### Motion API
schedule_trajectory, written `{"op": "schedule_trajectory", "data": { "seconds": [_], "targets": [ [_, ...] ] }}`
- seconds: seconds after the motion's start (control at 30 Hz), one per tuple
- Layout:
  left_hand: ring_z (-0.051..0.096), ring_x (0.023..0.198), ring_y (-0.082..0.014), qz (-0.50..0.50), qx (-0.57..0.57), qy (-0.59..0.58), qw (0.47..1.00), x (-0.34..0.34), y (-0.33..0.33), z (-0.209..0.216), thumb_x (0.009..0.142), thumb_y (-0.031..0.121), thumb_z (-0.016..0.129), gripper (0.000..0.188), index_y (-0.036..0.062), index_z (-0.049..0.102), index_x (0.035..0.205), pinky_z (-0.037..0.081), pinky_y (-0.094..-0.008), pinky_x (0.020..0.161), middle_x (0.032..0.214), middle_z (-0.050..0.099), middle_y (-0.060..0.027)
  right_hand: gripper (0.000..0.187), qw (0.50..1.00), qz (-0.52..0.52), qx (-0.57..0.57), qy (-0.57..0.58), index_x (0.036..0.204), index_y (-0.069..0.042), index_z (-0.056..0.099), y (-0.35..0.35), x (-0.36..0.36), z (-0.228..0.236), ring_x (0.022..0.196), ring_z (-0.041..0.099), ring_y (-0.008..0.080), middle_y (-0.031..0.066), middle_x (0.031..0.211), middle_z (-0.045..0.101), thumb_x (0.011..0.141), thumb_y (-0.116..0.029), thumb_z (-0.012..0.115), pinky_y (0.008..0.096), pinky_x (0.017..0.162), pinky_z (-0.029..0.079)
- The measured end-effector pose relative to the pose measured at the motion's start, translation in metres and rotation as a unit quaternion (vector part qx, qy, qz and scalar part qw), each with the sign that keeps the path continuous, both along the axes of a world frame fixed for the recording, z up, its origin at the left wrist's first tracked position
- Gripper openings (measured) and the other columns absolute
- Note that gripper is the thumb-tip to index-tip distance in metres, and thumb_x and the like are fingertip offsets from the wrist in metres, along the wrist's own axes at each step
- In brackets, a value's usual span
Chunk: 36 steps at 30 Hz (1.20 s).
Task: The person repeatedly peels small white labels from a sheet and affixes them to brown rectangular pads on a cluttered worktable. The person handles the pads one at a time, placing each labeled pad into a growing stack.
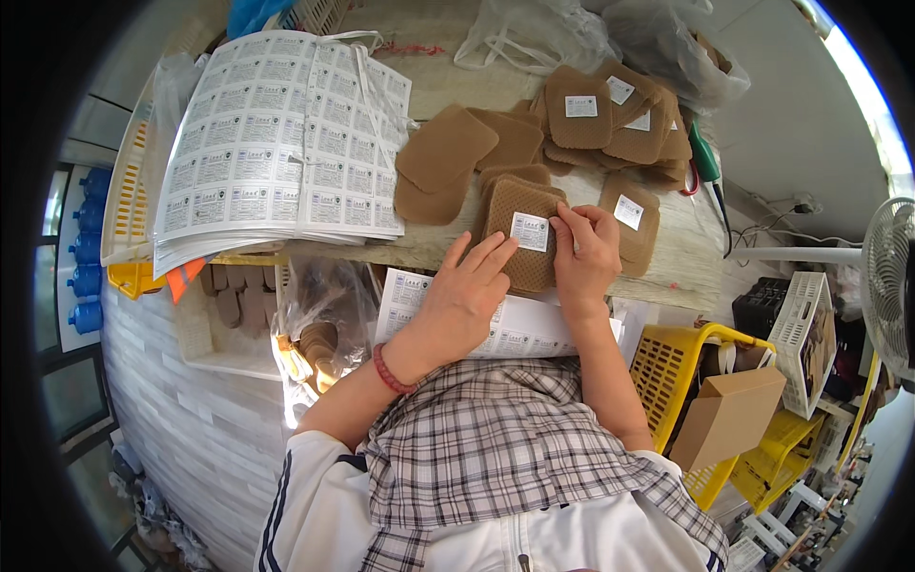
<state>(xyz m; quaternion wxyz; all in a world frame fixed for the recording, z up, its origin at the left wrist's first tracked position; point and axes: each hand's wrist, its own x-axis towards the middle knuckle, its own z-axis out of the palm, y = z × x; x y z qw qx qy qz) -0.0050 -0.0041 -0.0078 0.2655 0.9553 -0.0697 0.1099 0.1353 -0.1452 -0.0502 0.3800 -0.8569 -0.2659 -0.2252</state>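
Note:
A stack of brown, rounded, textured pads (pixel 519 276) lies at the near edge of the table, with a small white printed label (pixel 530 231) on the top pad. My left hand (pixel 467 296) reaches in with fingers stretched out, their tips on the pad at the label's left edge. At the label's right side, my right hand (pixel 588 253) has thumb and fingers pinched together against the pad's edge. Whatever is in that pinch is hidden. A sheet of printed labels (pixel 534 334) lies below my hands, between the table edge and my lap.
A thick pile of label sheets (pixel 257 143) covers the table's left. Unlabelled pads (pixel 448 153) lie beyond my hands; labelled pads (pixel 577 110) are heaped at back right, one more pad (pixel 640 238) nearer. Green-handled tool (pixel 705 153), yellow crate (pixel 667 372) and fan (pixel 886 276) stand right.

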Motion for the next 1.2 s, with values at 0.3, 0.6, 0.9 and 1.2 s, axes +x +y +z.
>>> {"op": "schedule_trajectory", "data": {
  "seconds": [0.3,0.6,0.9,1.2],
  "targets": [
    [0.037,0.145,-0.0394,-0.002,0.007,-0.004,1.0,-0.004,0.0,0.0,0.088,0.005,0.063,0.007,-0.0002,0.06,0.083,0.028,-0.0564,0.118,0.149,0.049,-0.02,0.014,0.991,0.091,0.069,-0.062,0.099,-0.003,0.064,0.001,0.004,-0.002,0.081,0.064,0.0276,0.0103,0.093,0.067,0.087,0.0,0.07,0.0365,0.069,0.052],
    [0.034,0.146,-0.0427,0.009,0.001,-0.009,1.0,-0.009,0.0,-0.005,0.09,0.006,0.064,0.008,0.0007,0.061,0.085,0.029,-0.057,0.118,0.149,0.047,-0.0245,0.009,0.939,0.086,0.253,0.217,0.107,0.001,0.054,-0.028,0.017,0.024,0.078,0.059,0.0083,0.006,0.089,0.063,0.1,-0.004,0.058,0.0241,0.069,0.05],
    [0.059,0.092,-0.0338,0.047,-0.104,0.005,0.993,-0.014,-0.006,0.015,0.089,0.004,0.064,0.004,0.0018,0.062,0.087,0.047,-0.0438,0.082,0.094,0.06,-0.0132,0.043,0.997,-0.012,-0.067,0.022,0.133,-0.002,0.057,-0.079,0.019,0.061,0.11,0.064,0.0383,0.0163,0.125,0.065,0.091,-0.003,0.068,0.043,0.096,0.052],
    [0.062,0.08,-0.0296,0.08,-0.115,-0.031,0.99,-0.026,0.001,0.015,0.089,0.009,0.068,0.007,0.0026,0.068,0.091,0.049,-0.0371,0.071,0.085,0.063,-0.011,0.018,0.974,0.218,-0.006,0.056,0.09,-0.013,0.077,-0.048,-0.06,0.03,0.078,0.064,0.0207,0.0005,0.082,0.069,0.074,-0.008,0.082,0.0353,0.074,0.048]
  ]
}}
